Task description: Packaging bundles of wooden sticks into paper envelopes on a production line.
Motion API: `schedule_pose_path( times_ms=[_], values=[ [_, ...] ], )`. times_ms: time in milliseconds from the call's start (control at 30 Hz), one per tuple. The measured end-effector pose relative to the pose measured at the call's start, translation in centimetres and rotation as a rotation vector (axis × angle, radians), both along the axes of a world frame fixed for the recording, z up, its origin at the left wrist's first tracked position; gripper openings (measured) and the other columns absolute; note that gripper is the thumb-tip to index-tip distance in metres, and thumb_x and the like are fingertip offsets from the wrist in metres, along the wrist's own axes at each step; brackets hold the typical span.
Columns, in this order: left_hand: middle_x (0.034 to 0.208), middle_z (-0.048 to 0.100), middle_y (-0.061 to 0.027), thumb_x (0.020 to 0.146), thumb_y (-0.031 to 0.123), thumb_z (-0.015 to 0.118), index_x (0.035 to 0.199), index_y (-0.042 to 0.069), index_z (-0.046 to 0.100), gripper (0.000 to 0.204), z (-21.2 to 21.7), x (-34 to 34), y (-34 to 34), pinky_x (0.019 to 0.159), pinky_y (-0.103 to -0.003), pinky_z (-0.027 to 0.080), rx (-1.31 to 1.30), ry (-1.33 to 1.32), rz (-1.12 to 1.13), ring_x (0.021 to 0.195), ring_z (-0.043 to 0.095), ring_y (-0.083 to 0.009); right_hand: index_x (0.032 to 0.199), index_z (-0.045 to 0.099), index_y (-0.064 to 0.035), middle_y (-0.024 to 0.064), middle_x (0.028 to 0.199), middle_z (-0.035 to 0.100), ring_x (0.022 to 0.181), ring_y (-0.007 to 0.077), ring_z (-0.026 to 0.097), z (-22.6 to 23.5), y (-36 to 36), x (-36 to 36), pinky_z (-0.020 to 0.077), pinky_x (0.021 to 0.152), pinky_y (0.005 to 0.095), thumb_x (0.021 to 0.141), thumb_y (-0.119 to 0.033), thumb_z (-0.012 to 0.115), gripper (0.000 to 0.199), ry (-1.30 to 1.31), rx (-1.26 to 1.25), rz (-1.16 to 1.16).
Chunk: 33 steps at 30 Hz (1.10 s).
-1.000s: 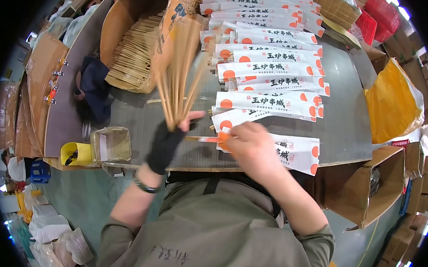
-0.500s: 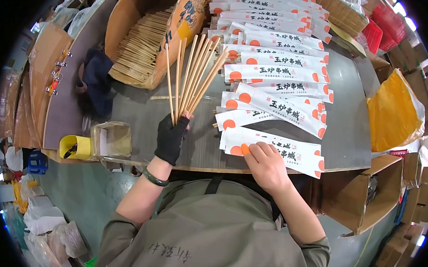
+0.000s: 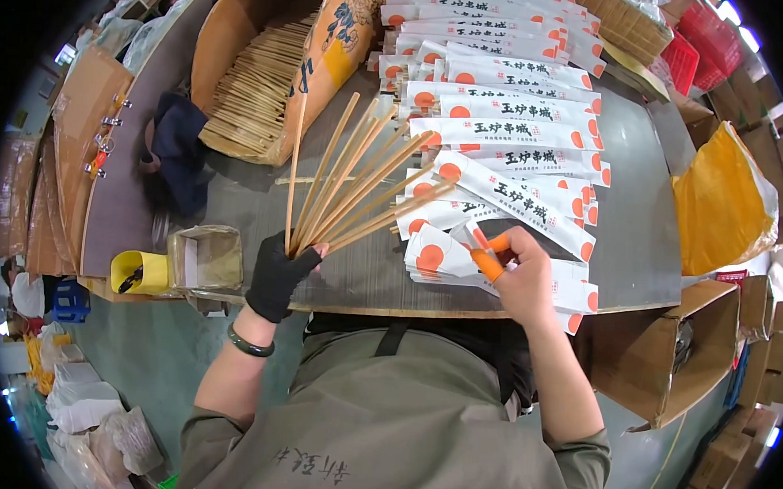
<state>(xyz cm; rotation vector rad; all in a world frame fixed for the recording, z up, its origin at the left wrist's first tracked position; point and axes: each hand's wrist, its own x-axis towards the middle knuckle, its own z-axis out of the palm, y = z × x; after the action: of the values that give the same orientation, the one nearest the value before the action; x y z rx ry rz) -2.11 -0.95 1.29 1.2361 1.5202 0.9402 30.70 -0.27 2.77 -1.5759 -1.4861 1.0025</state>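
Note:
My left hand [image 3: 281,276], in a black fingerless glove, grips a fanned bunch of wooden chopsticks [image 3: 368,188] by their lower ends. Their tips point up and to the right, some reaching over the paper sleeves. Orange finger covers show on my right hand [image 3: 526,271], which pinches the raised end of a white paper chopstick sleeve [image 3: 474,235]. Beneath it a small fanned stack of flat white sleeves [image 3: 429,262] with orange dots lies at the table's front edge. Beyond that, a long pile of white sleeves [image 3: 503,133] runs away from me, chopstick ends poking out of some.
An open carton [image 3: 205,115] of loose chopsticks lies at the back left, beside a dark cloth [image 3: 180,149]. A yellow container [image 3: 149,271] and a small clear-taped box [image 3: 207,257] sit front left. On the right are a yellow bag [image 3: 728,205] and a cardboard box [image 3: 651,369].
My left hand has moved left and down, and the chopsticks have fanned wider to the right. My right hand has lifted off the flat stack and now pinches up a sleeve end.

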Motion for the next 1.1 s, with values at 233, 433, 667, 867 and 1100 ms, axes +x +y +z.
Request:
schedule_pose_path(
  times_ms=[233,433,667,867,1100],
  values=[
    [0.074,0.068,-0.0068,0.082,0.021,0.074,0.091,-0.001,0.069,0.025,1.5,-2.1,0.5,0.060,-0.027,0.049,-0.091,0.073,-0.245,0.065,0.061,-0.0112,0.082,0.068,-0.0017,0.0002,0.072,0.058,0.063,0.0079,0.048,1.1,0.9,1.4,0.0401,0.058,0.0246,0.080,-0.008,0.077,0.012,0.068,-0.080,0.119],
    [0.084,0.069,-0.0061,0.087,0.023,0.070,0.098,0.001,0.068,0.024,1.3,-0.3,1.4,0.070,-0.028,0.049,0.026,0.082,-0.289,0.075,0.061,-0.0110,0.083,0.070,-0.0064,0.0052,0.080,0.061,0.072,0.0206,0.058,1.7,0.8,-0.5,0.0474,0.062,0.0321,0.074,-0.006,0.076,0.011,-0.383,0.564,0.423],
    [0.085,0.065,-0.0025,0.097,0.019,0.059,0.099,0.002,0.066,0.018,0.7,9.1,3.9,0.066,-0.023,0.047,0.257,-0.557,0.144,0.071,0.056,-0.0081,0.104,0.065,-0.0067,0.0062,0.091,0.059,0.085,0.0238,0.058,2.0,4.1,-3.4,0.0461,0.071,0.0378,0.076,-0.017,0.072,0.031,-0.606,0.829,0.371],
    [0.079,0.067,-0.0019,0.094,0.021,0.064,0.099,0.002,0.068,0.021,-1.5,4.8,3.2,0.061,-0.020,0.043,0.096,-0.199,0.138,0.070,0.058,-0.0062,0.107,0.062,0.0019,0.0080,0.094,0.056,0.085,0.0249,0.057,-0.7,-0.6,-1.4,0.0484,0.070,0.0349,0.077,-0.011,0.069,0.033,-0.825,0.539,0.595],
    [0.085,0.069,-0.0058,0.092,0.018,0.065,0.104,0.000,0.068,0.022,-2.5,4.3,1.5,0.066,-0.023,0.047,0.036,-0.293,0.257,0.074,0.061,-0.0084,0.094,0.063,-0.0004,0.0077,0.088,0.058,0.079,0.0232,0.060,-3.2,-2.7,-1.6,0.0498,0.066,0.0359,0.074,-0.006,0.070,0.022,-0.657,0.744,0.408]
  ],
)
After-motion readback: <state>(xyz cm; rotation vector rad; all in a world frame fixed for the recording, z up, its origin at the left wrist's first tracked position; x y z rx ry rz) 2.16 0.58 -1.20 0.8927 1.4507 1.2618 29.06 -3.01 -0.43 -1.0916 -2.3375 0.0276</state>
